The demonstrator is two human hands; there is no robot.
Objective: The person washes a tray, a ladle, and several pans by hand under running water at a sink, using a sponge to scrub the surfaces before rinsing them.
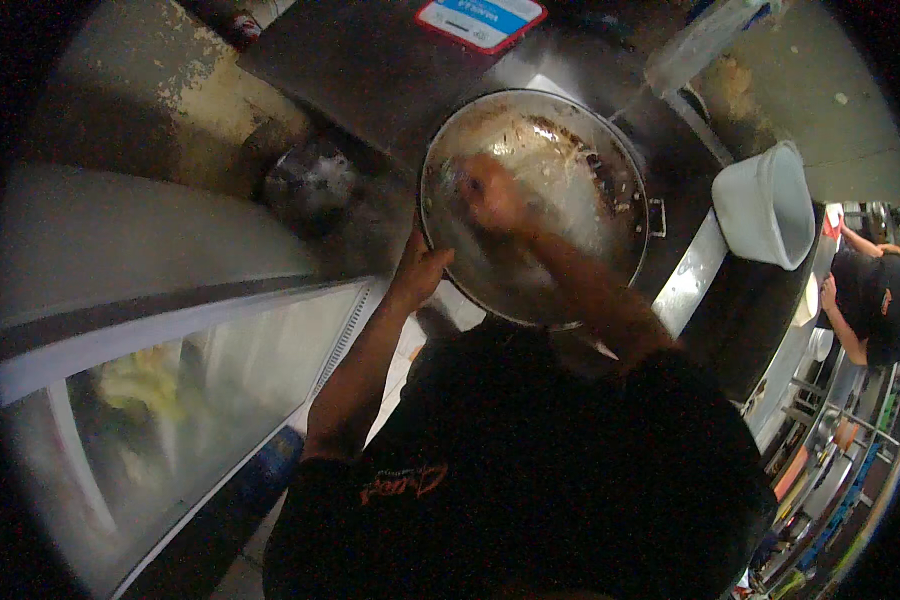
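Note:
A wide round metal pot is tilted before me, its inside facing up at me. Brown, burnt-looking residue and wet glints mark its inner wall. My left hand grips the rim at the near left, thumb over the edge. Down inside the pot, my right hand is blurred against the inner surface. Whether it holds anything cannot be made out. A loop handle sticks out on the pot's right side; any opposite handle is hidden.
To the right stands a white plastic tub, by a wet metal ledge. A glass-fronted cabinet flanks me on the left. A sign bearing writing lies beyond the pot. Another person works at far right, near shelves of kitchenware.

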